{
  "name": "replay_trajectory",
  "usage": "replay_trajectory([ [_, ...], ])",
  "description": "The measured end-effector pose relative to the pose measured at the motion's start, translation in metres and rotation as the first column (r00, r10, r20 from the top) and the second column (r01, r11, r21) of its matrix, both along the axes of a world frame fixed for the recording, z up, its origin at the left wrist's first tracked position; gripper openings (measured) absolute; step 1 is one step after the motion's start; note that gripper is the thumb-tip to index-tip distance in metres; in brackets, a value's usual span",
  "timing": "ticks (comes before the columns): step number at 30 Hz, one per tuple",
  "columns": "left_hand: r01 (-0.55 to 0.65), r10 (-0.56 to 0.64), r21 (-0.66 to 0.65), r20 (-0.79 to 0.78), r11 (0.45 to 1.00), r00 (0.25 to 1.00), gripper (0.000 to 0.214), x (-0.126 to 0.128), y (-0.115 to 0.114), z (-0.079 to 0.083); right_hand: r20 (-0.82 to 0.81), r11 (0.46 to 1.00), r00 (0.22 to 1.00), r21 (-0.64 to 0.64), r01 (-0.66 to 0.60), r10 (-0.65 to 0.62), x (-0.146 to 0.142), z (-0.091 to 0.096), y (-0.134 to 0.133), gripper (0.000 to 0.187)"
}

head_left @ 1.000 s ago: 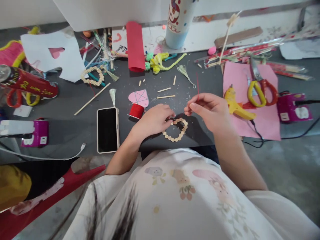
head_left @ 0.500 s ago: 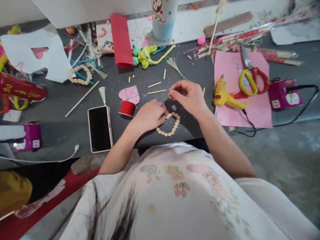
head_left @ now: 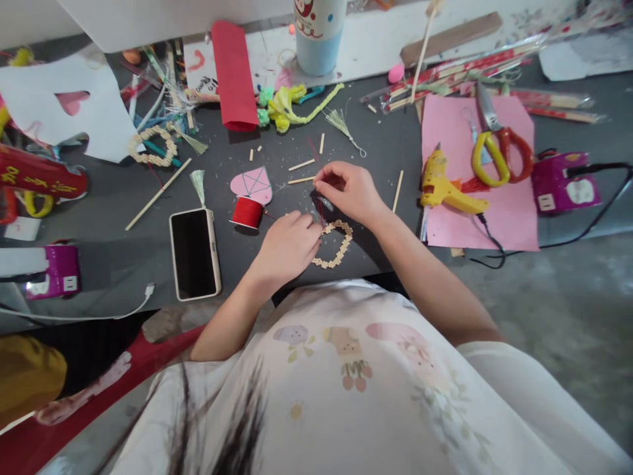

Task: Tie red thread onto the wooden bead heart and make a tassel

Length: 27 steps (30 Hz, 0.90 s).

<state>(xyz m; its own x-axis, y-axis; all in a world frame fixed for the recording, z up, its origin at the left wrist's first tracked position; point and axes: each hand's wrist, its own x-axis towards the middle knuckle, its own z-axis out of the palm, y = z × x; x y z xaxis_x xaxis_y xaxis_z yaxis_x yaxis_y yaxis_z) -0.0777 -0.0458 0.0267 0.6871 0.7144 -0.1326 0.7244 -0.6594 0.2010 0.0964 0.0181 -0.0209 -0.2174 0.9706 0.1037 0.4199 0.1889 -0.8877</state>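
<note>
A heart-shaped ring of small pale wooden pieces (head_left: 341,251) lies near the table's front edge. My left hand (head_left: 291,244) rests at its upper left side, fingers closed; what they pinch there is hidden under them. Above the ring, my right hand (head_left: 349,190) pinches a thin red thread (head_left: 320,211) between thumb and fingertips, and the thread runs down to the ring. A spool of red thread (head_left: 247,212) stands left of my left hand, touching a pink paper heart (head_left: 253,184) with green lines on it.
A phone (head_left: 194,256) lies at the left. Short wooden sticks (head_left: 301,164) and a pale tassel (head_left: 341,121) lie beyond my hands. On pink paper (head_left: 457,231) at the right are a yellow glue gun (head_left: 444,188) and scissors (head_left: 490,142). A cup (head_left: 320,39) stands at the back.
My right hand has moved left, closer to my left hand, with the red thread in its fingers. My left hand has stayed by the ring. The view has shifted slightly.
</note>
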Motion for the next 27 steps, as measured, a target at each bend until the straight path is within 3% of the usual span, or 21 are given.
replay_trajectory([
  [4, -0.103, 0.103, 0.026, 0.008, 0.994, 0.995, 0.026, 0.002, -0.011, -0.007, -0.006, 1.000, 1.000, -0.017, 0.004, -0.004, 0.004, 0.001, -0.001, 0.008],
  [7, -0.190, 0.191, 0.060, -0.016, 0.980, 0.981, 0.029, 0.003, -0.013, -0.010, -0.015, 0.999, 0.999, -0.009, 0.035, -0.035, 0.011, 0.004, -0.004, 0.020],
  [11, -0.176, 0.177, 0.042, -0.032, 0.984, 0.984, 0.029, 0.003, -0.011, -0.010, 0.044, 0.994, 0.994, 0.047, 0.103, -0.105, 0.027, 0.013, -0.012, 0.036],
  [15, -0.156, 0.157, 0.034, -0.013, 0.987, 0.988, 0.028, 0.001, -0.009, -0.010, 0.221, 0.990, 0.966, 0.080, 0.117, -0.132, 0.041, 0.029, -0.028, 0.028],
  [20, -0.096, 0.096, 0.050, 0.010, 0.994, 0.995, 0.026, -0.002, -0.007, -0.012, 0.361, 0.998, 0.931, -0.003, -0.056, 0.054, 0.040, 0.038, -0.049, 0.011],
  [27, -0.075, 0.060, 0.097, 0.146, 0.992, 0.987, 0.021, -0.006, -0.007, -0.017, 0.464, 0.977, 0.866, -0.002, -0.211, 0.188, 0.035, 0.031, -0.056, 0.023],
])
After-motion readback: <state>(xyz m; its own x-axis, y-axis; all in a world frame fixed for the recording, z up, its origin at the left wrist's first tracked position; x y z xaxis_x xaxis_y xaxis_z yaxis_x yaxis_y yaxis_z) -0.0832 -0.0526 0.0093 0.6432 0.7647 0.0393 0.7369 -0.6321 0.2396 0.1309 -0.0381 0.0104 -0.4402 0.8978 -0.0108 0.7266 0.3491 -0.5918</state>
